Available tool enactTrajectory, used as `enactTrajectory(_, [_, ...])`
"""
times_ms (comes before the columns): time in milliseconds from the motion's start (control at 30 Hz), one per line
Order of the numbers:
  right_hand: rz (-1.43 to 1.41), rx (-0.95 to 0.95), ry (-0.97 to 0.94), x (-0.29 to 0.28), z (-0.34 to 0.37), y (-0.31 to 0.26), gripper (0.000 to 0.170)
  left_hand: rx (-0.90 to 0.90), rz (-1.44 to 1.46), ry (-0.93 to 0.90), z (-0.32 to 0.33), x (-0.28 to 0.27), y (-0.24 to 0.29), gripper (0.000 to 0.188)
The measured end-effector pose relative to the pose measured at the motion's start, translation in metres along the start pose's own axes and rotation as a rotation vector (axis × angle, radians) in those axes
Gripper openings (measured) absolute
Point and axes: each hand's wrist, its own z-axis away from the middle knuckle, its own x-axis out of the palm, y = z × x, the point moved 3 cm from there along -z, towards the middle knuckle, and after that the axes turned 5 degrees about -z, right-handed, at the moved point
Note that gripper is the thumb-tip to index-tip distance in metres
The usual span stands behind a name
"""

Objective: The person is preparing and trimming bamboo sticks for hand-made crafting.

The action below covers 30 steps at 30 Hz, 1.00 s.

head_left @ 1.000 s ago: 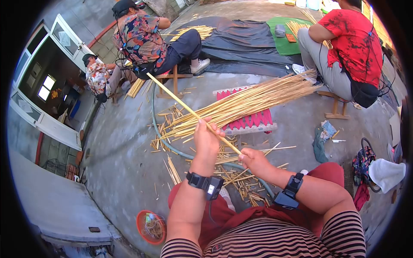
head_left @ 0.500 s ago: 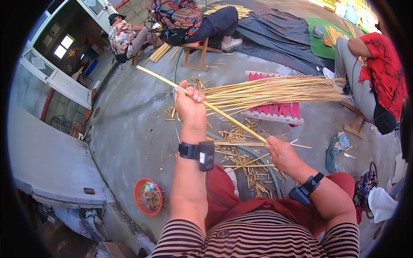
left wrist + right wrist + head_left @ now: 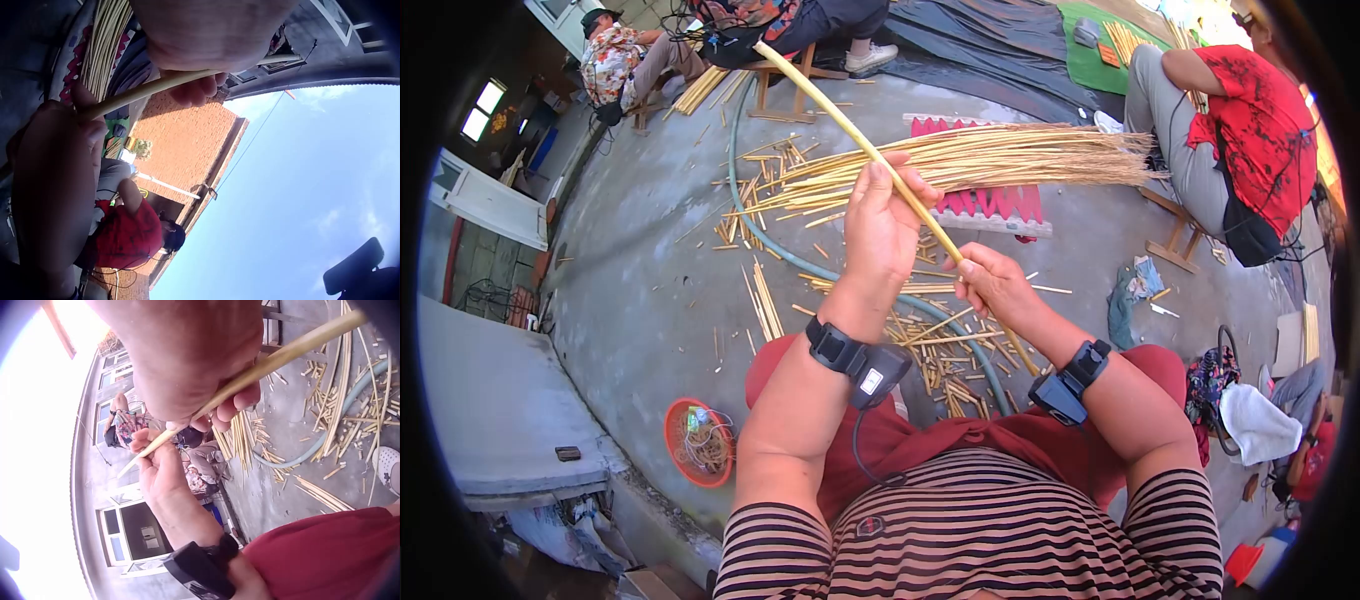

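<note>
A long, pale yellow stalk [image 3: 830, 108] slants across the head view, its thicker end up at the far left. My left hand [image 3: 884, 220] holds it near the middle, thumb on one side and fingers curled on the other. Lower down, my right hand [image 3: 997, 283] pinches the same stalk, and the thinner end runs on past it towards my knees. In the right wrist view the stalk [image 3: 300, 347] passes under the curled fingers of the right hand. Beyond both hands lies a big bundle of similar stalks [image 3: 1000, 155] with feathery ends.
The bundle rests across a low rack [image 3: 990, 225] with pink cloth. Cut stalk pieces [image 3: 950, 385] and a hose [image 3: 790, 255] lie on the concrete before me. An orange basket [image 3: 683, 470] stands at left. A person in red [image 3: 1260, 150] sits at right; others sit at far left.
My right hand has come closer to the left along the stalk, whose thin end now sticks out below it. Both hands have shifted as the head view turned.
</note>
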Motion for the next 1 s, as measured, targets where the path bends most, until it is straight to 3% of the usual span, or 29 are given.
enactTrajectory(100, [-0.301,0.026,-0.041,-0.002,-0.006,-0.014,0.026,-0.232,-0.165,-0.005,0.016,0.019,-0.022,0.031])
enactTrajectory(133, [-0.273,0.003,-0.026,-0.006,-0.010,-0.013,0.024,-0.233,-0.210,-0.041,0.014,0.018,-0.023,0.032])
enactTrajectory(267, [-0.063,-0.046,0.027,-0.008,-0.023,0.007,0.018,0.078,-0.376,0.170,-0.003,0.020,0.014,0.029])
enactTrajectory(367, [-0.004,-0.048,0.053,0.002,-0.024,0.009,0.015,0.155,-0.399,0.195,-0.014,0.001,0.036,0.026])
enactTrajectory(533, [-0.052,-0.157,0.146,0.004,-0.019,-0.011,0.019,-0.088,-0.356,0.136,0.000,0.015,0.002,0.022])
enactTrajectory(767, [0.123,-0.343,0.291,0.004,-0.013,-0.017,0.017,-0.105,-0.306,-0.031,0.003,0.020,-0.005,0.022])
enactTrajectory(900, [0.135,-0.382,0.257,-0.001,-0.013,-0.024,0.017,-0.036,-0.420,0.005,0.009,0.034,0.003,0.027])
enactTrajectory(1000, [0.212,-0.418,0.243,-0.004,-0.017,-0.014,0.016,0.150,-0.440,0.076,0.009,0.037,0.020,0.033])
